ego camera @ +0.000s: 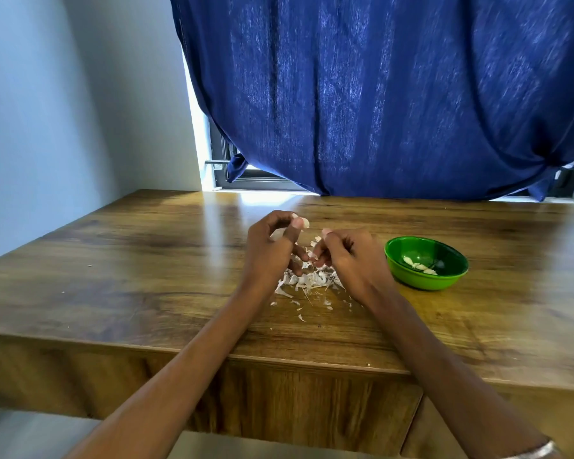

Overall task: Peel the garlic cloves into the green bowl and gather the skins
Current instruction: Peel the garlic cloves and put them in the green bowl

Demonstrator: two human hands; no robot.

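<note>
My left hand (pixel 272 250) pinches a garlic clove (pixel 305 222) between thumb and forefinger, raised a little above the table. Close beside it, my right hand (pixel 345 256) has its fingers curled; its fingertips pinch a bit of white skin (pixel 313 258). Under and between both hands lies a heap of white garlic skins (pixel 309 279) on the wooden table (pixel 146 260). To the right of my right hand stands the green bowl (pixel 426 262), holding several peeled cloves (pixel 420 265).
Loose flakes of skin (pixel 300 316) are scattered toward the table's front edge. A blue curtain (pixel 395 94) hangs over the window behind the table, and a pale wall (pixel 63 111) stands at the left.
</note>
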